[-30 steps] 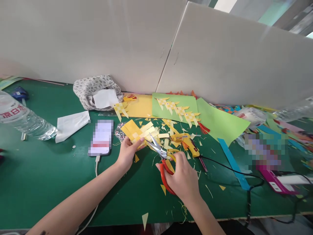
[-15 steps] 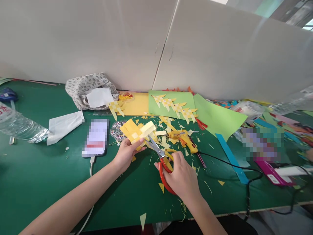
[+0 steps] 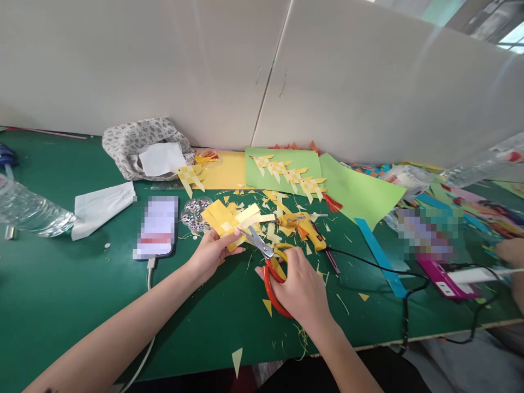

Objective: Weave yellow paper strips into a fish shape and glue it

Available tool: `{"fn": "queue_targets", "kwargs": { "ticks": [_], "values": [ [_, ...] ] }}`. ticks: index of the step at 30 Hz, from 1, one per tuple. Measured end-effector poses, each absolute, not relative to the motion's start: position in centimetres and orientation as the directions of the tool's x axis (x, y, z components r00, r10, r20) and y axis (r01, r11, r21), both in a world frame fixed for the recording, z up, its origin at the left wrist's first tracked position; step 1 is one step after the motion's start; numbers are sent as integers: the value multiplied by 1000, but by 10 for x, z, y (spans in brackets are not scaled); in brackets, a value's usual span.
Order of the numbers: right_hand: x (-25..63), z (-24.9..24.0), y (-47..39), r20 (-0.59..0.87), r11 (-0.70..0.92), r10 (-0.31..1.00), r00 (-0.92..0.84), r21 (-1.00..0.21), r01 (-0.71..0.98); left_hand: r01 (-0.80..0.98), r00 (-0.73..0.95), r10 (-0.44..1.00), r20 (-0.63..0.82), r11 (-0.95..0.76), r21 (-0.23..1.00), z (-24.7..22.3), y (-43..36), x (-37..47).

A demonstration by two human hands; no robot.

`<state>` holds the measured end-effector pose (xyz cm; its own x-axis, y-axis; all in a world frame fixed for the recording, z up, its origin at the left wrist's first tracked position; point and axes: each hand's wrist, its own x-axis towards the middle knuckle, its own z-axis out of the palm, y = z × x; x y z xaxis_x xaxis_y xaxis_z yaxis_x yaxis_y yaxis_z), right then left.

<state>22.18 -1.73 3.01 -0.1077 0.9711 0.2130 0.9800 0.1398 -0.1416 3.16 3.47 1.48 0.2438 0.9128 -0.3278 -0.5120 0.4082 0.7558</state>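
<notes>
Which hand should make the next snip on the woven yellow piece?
Probably the right hand: it holds the red-handled scissors, blades at the woven yellow piece, which the left hand pinches.

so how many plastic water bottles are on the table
2: one water bottle lies on its side at the left edge, another bottle lies at the far right by the board. Others may be hidden among the clutter.

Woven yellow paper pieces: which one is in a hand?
The woven piece pinched by the left hand, at the scissors; the others lie untouched on the green sheet and the yellow sheet.
</notes>
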Motion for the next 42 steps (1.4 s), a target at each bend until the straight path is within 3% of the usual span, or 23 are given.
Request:
{"fn": "queue_targets", "kwargs": {
  "ticks": [12, 42],
  "values": [
    [223, 30, -18, 172, 156, 978, -120, -213, 965, -541, 285, 903, -321, 428, 724, 12, 33, 33],
    [217, 30, -16, 233, 197, 960, -154, -177, 964, -442, 279, 913, -299, 398, 804, 12, 30, 37]
  ]
}}
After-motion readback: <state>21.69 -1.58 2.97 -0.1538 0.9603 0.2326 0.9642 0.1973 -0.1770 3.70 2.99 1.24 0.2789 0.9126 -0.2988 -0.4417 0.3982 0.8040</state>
